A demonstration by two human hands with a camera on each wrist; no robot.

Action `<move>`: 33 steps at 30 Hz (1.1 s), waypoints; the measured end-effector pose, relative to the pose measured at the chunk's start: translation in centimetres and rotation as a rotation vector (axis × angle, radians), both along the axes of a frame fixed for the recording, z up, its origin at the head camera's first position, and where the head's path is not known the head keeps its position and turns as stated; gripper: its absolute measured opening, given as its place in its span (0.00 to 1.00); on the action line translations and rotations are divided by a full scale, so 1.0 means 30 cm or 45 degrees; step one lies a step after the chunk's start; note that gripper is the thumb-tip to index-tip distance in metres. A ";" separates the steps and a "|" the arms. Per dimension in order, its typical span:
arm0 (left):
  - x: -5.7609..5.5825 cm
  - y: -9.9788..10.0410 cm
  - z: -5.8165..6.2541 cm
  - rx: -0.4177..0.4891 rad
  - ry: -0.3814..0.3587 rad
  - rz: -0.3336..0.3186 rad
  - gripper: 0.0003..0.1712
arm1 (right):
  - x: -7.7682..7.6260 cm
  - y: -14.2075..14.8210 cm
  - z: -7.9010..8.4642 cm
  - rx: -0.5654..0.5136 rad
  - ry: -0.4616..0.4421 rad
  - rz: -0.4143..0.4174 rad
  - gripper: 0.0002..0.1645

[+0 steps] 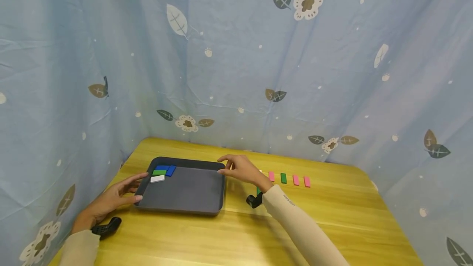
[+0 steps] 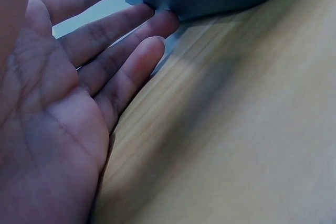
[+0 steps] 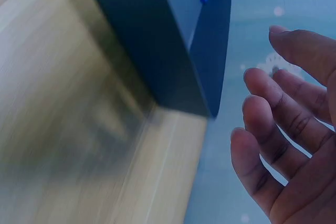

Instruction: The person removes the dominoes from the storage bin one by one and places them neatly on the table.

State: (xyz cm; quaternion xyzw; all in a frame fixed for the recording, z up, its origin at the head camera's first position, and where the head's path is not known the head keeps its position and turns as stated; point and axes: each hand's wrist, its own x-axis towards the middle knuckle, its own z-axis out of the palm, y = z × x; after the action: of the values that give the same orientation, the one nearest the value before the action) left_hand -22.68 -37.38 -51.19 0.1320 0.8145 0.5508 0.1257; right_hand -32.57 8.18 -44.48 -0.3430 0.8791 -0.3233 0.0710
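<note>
Pink and green blocks (image 1: 283,178) are lying toward the desk's (image 1: 332,216) far edge, right wrist (image 1: 265,184) partly hiding others. Left hand (image 1: 111,200) is touching the tray's (image 1: 188,190) left edge, fingers extended, gripping nothing; right hand (image 1: 241,168) is curving loosely, empty, apparently just off its far right corner. Tray is sitting between both.

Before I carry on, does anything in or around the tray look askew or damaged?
One small thing: in the tray, toward its far left corner, a blue block lies slanted, out of line with the green block beside it. I see no spill or damage.
</note>
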 end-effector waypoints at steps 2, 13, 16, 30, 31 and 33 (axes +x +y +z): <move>0.003 -0.003 0.001 0.002 -0.013 0.005 0.40 | -0.003 -0.039 0.001 0.009 0.007 0.018 0.25; 0.008 -0.006 -0.015 0.039 -0.027 0.006 0.40 | 0.008 -0.215 -0.010 0.029 0.019 0.100 0.25; 0.010 -0.004 -0.021 0.044 -0.031 0.005 0.40 | 0.011 -0.250 -0.018 0.039 0.021 0.117 0.26; 0.006 0.002 -0.006 0.025 -0.028 0.019 0.40 | -0.002 -0.366 -0.048 0.078 -0.017 0.106 0.28; 0.005 -0.001 -0.006 0.026 -0.023 0.024 0.40 | -0.003 -0.375 -0.052 0.078 -0.014 0.107 0.28; 0.006 -0.006 -0.007 0.027 -0.010 0.029 0.40 | -0.002 -0.391 -0.056 0.079 -0.020 0.109 0.28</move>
State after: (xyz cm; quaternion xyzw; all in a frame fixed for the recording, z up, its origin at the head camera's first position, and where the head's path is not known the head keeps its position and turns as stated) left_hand -22.52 -37.57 -51.40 0.1218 0.8097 0.5612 0.1212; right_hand -32.64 -3.55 -46.17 -0.3752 0.8727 -0.2951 0.1022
